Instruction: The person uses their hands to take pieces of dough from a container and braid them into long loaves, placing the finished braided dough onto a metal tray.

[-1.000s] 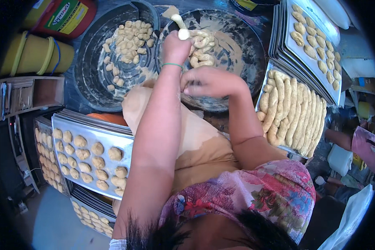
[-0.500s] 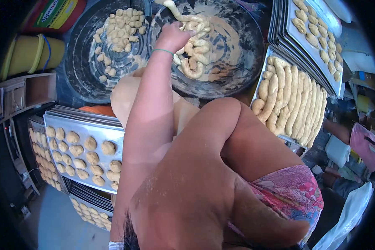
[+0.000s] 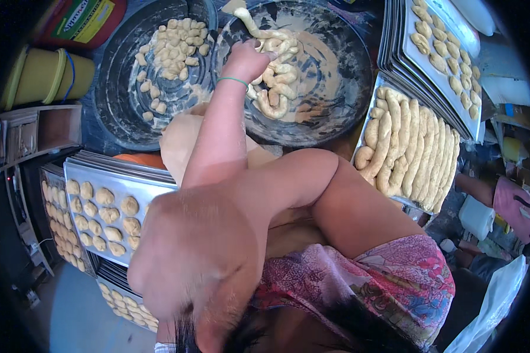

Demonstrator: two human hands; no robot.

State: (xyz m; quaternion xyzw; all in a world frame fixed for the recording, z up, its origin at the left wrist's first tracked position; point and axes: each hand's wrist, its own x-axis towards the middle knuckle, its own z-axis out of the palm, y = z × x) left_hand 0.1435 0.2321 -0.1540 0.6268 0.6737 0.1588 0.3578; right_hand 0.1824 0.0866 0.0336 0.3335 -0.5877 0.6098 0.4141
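My left hand (image 3: 250, 60), with a green band on its wrist, reaches into the black basin (image 3: 353, 88) at the top middle. Its fingers are bent round part of a long pale dough rope (image 3: 272, 110), which lies in loops on the floured basin floor; the fingertips are partly hidden. One end of the rope runs up over the basin's far rim. My right hand (image 3: 194, 247) is close to the camera at the lower left, its arm bent across in front of me. Motion blurs it, its fingers are mostly hidden, and no held thing shows.
Left of that basin, another black basin (image 3: 113, 106) holds small dough pieces (image 3: 179, 47). Thick dough ropes (image 3: 421, 141) fill a tray at right, beside stacked trays (image 3: 394, 53). Trays of dough balls (image 3: 105, 196) stand at left, near a yellow bucket (image 3: 38, 76). Another person's arm (image 3: 476, 188) shows far right.
My right hand has swung left and toward me, crossing before the left-hand trays. My left hand stays at the dough rope, nearly unmoved.
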